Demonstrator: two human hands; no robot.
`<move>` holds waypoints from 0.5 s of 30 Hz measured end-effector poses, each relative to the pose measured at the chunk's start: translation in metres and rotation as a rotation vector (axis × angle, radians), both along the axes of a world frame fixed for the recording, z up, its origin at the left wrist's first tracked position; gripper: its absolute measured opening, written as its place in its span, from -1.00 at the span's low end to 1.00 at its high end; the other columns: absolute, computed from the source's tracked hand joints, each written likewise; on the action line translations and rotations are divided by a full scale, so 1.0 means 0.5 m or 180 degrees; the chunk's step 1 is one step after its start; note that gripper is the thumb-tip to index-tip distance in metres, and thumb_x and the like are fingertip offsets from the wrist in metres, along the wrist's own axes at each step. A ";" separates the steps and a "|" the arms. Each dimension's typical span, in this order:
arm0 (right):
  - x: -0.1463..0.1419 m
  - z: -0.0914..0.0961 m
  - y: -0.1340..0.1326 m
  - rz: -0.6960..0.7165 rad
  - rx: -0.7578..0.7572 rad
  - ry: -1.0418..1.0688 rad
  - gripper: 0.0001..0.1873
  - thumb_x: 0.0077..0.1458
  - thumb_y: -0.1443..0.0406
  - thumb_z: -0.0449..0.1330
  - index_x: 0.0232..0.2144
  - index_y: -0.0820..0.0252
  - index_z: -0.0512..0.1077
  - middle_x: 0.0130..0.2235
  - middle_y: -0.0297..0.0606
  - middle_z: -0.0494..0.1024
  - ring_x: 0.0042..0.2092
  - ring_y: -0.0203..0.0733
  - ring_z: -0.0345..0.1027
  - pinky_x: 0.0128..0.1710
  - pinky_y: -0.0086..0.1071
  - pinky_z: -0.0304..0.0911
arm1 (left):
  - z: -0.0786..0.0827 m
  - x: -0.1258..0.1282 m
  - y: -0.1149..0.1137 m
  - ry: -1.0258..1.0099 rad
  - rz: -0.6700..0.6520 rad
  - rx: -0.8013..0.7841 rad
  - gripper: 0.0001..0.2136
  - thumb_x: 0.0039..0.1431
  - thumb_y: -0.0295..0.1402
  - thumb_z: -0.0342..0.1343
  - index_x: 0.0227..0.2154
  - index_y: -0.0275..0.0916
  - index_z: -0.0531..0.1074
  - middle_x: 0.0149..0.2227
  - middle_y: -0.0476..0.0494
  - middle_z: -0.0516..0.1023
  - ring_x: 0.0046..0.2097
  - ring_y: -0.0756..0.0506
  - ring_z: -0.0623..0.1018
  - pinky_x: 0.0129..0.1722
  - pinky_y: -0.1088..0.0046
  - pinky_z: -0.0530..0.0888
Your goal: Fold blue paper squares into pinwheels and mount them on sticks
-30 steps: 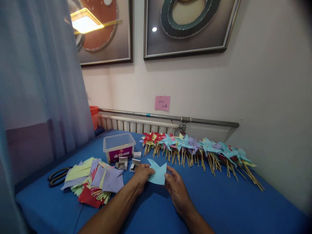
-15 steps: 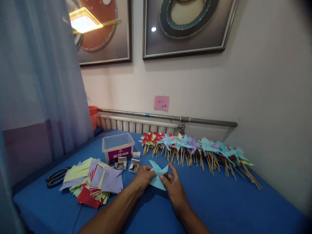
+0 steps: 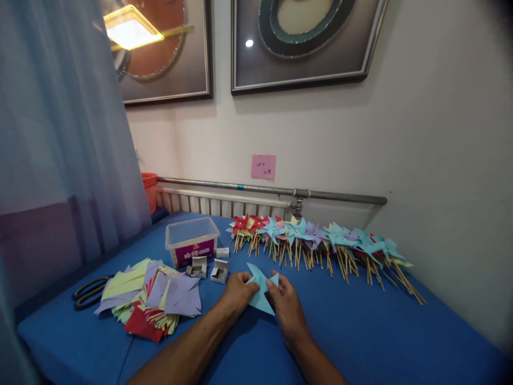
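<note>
Both hands hold one light-blue paper pinwheel above the blue table. My left hand is closed on its left side, with the thumb pressing near the middle. On the right edge, my right hand grips a folded point between thumb and fingers. No stick shows on this pinwheel, and its underside is hidden. Just beyond my left hand stand two small open white boxes, the nearer one and another. A pile of cut paper sheets in purple, yellow, green and red lies to the left.
A clear plastic tub with a purple label stands behind the boxes, near a closed small box. Scissors lie at far left. Finished pinwheels on sticks line the table's back right. A curtain hangs at left.
My right thumb has shifted up onto the pinwheel's right-hand point, and the fingers have drawn in behind it. The left hand keeps its grip. The view has shifted slightly.
</note>
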State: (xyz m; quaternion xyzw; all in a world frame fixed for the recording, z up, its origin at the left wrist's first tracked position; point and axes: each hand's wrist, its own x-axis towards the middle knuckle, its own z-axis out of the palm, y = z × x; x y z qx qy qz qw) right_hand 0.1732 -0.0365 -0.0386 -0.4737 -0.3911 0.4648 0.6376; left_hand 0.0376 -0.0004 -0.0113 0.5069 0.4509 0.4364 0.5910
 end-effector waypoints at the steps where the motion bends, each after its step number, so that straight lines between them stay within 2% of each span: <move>1: 0.000 0.001 0.000 0.0008 -0.0015 0.0034 -0.18 -0.11 -0.11 0.41 0.11 0.19 0.39 -0.32 -0.28 0.67 -0.30 -0.01 0.58 -0.28 -0.25 0.44 | 0.000 0.000 0.000 -0.0016 0.0012 -0.0013 -0.84 -0.18 -0.42 0.30 -0.60 -0.26 0.39 -0.64 0.04 0.41 -0.59 0.05 0.32 -0.54 0.53 0.21; 6: -0.002 0.007 0.001 0.0032 -0.0081 0.0020 -0.15 -0.20 -0.02 0.48 0.11 0.20 0.41 -0.30 -0.25 0.69 -0.26 0.02 0.60 -0.24 -0.23 0.46 | -0.005 0.000 0.005 -0.0013 0.0040 -0.0020 -0.85 -0.17 -0.44 0.28 -0.61 -0.27 0.38 -0.65 0.03 0.41 -0.58 0.05 0.33 -0.53 0.52 0.21; 10: -0.004 0.009 0.001 0.0018 -0.0105 0.0043 -0.17 -0.22 0.02 0.48 0.10 0.18 0.41 -0.34 -0.27 0.70 -0.27 0.06 0.62 -0.27 -0.22 0.47 | -0.011 -0.001 0.009 0.0007 0.0001 -0.0020 -0.83 -0.18 -0.41 0.32 -0.61 -0.27 0.39 -0.65 0.04 0.40 -0.58 0.05 0.32 -0.53 0.52 0.20; 15: -0.003 0.008 0.002 -0.0023 -0.0093 0.0019 -0.20 -0.21 0.05 0.47 0.09 0.17 0.40 -0.26 -0.23 0.72 -0.24 0.07 0.63 -0.26 -0.22 0.47 | -0.012 -0.002 0.009 -0.0014 -0.0090 0.0014 -0.83 -0.17 -0.39 0.32 -0.60 -0.27 0.41 -0.65 0.04 0.40 -0.58 0.04 0.31 -0.53 0.51 0.18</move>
